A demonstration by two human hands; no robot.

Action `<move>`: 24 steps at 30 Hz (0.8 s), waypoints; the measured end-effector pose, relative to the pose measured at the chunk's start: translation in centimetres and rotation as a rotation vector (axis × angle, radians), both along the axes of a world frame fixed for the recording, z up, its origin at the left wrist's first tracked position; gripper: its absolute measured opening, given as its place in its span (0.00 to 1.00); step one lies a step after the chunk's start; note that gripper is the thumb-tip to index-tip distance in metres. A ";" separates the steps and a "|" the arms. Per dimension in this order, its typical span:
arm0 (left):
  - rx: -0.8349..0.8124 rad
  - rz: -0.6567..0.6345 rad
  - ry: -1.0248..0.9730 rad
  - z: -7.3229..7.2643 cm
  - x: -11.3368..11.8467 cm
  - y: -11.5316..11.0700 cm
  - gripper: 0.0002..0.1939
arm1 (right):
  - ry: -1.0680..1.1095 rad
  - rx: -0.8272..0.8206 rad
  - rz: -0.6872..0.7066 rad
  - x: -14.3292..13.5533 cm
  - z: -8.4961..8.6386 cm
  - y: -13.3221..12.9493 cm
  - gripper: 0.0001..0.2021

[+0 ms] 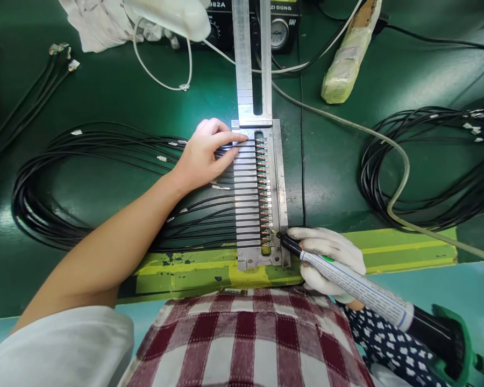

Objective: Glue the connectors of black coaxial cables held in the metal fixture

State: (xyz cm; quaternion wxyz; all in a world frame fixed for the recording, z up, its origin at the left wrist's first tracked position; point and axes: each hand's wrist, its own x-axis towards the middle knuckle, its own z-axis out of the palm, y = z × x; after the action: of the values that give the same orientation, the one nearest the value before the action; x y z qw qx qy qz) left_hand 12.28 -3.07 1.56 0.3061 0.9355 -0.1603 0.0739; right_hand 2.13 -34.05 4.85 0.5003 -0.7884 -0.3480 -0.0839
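Note:
My bare left hand (pixel 207 150) is at the far end of a flat metal fixture (pixel 246 188), thumb and forefinger bent close together on a black cable (pixel 242 146). Several black cables lie side by side across the fixture, their stripped connector ends (pixel 264 183) lined up along its slot. My right hand (pixel 334 258), in a white glove, is closed around a dispensing syringe (pixel 358 287) with a white printed barrel. The syringe's black tip (pixel 284 239) points at the nearest connectors at the fixture's right edge; exact contact cannot be told.
A coil of black cables (pixel 32 209) lies on the left, another coil (pixel 371 172) on the right. Behind the fixture stand a metal rail (pixel 244 64) and a black dispenser box with a gauge (pixel 279 33). A pale hose (pixel 403 156) crosses the right side. A wrapped block (pixel 342 75) lies behind.

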 end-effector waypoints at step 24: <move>0.014 0.001 -0.002 0.2 0.0 0.0 0.16 | 0.005 0.013 0.030 -0.7 -0.2 -0.2 0.09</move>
State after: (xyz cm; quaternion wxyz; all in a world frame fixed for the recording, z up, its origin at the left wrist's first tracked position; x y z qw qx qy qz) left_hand 12.30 -3.02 1.79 0.2991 0.9377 -0.1608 0.0739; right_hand 1.40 -34.30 4.66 0.5074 -0.7800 -0.3581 -0.0767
